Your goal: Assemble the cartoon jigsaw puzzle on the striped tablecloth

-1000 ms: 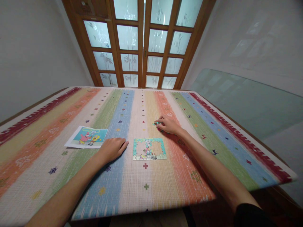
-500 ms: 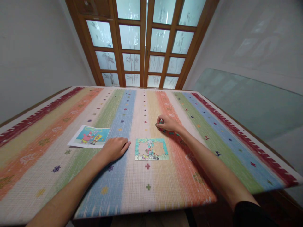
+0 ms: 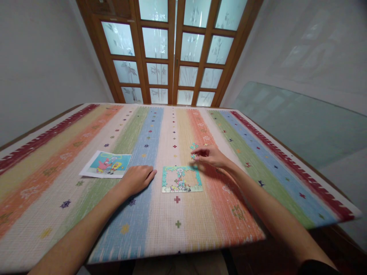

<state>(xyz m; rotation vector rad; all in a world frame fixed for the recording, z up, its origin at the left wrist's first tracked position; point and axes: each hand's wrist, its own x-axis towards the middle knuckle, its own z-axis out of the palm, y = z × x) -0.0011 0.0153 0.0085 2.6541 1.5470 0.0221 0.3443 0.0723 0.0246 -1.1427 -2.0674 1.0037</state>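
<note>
Puzzle (image 3: 180, 182) rectangular, inner edges knobbed; tablecloth (image 3: 163, 221) woven-looking; right hand (image 3: 211, 156) pinching piece (image 3: 193, 156).

On the striped worktop (image 3: 164, 225), the right hand (image 3: 213, 156) pinches a small puzzle piece (image 3: 194, 156), with loose pieces (image 3: 194, 146) lying just beyond it toward the far edge. A partly filled puzzle (image 3: 169, 189) lies nearer the near edge. The left hand (image 3: 139, 178) rests palm-down between it and a printed picture (image 3: 107, 166) toward the left edge.
</note>
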